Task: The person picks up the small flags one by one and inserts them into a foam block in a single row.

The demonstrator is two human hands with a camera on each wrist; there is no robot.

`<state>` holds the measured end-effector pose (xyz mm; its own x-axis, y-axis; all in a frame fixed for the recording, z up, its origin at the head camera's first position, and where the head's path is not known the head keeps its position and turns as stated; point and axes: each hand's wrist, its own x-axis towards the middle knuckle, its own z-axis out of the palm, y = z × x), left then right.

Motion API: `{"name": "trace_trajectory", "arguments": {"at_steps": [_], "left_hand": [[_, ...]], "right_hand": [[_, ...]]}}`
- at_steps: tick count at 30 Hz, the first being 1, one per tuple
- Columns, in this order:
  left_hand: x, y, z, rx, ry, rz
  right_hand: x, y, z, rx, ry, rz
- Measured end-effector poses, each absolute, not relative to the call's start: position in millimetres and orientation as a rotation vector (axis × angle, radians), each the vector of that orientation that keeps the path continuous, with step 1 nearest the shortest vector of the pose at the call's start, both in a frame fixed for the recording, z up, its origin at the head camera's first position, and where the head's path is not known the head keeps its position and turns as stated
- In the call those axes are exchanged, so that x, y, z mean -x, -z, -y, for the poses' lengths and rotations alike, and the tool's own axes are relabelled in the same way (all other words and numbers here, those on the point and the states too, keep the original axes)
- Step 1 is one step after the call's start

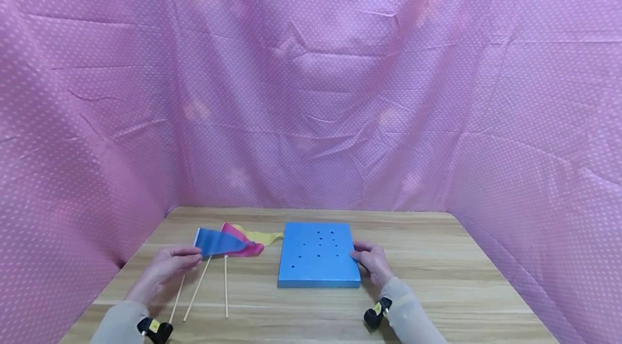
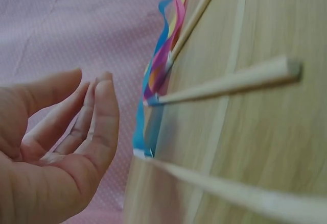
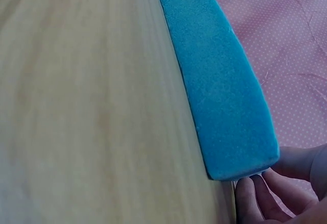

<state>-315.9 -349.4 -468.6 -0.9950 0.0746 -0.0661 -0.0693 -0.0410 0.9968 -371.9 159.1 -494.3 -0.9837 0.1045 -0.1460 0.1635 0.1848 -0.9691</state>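
Note:
Three pennant flags on wooden sticks lie overlapping on the left of the table: a blue flag [image 1: 214, 241], a pink flag [image 1: 254, 250] and a yellow flag [image 1: 266, 238] partly covered by the others. My left hand [image 1: 170, 268] is at the blue flag's stick-side edge. In the left wrist view, thumb and fingers stand apart with nothing between them, beside the sticks [image 2: 230, 83]. A thick blue board [image 1: 330, 271] with several small holes lies flat at mid-table. My right hand [image 1: 374, 264] holds its right edge, thumb at the top and fingers [image 3: 248, 196] against the side.
The wood-grain table [image 1: 437, 279] has pink dotted cloth [image 1: 311, 90] hanging behind it and along both sides. The flags' bare sticks [image 1: 225, 290] point toward the table's near edge. The yellow flag's tip reaches the board's left edge.

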Motion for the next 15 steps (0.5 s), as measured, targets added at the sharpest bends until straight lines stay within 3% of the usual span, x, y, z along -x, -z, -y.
{"name": "trace_trajectory", "arguments": {"at_steps": [7,15], "left_hand": [[310.1,478.8,370.9,-0.071,-2.203,-1.981],[312.5,481.1,382.0,0.117,-1.925,-2.295]], "right_hand": [[371.3,492.5,-158.9,-0.265,1.945,-2.392],[371.4,494.2,-159.8,-0.251,1.944,-2.395]]}}
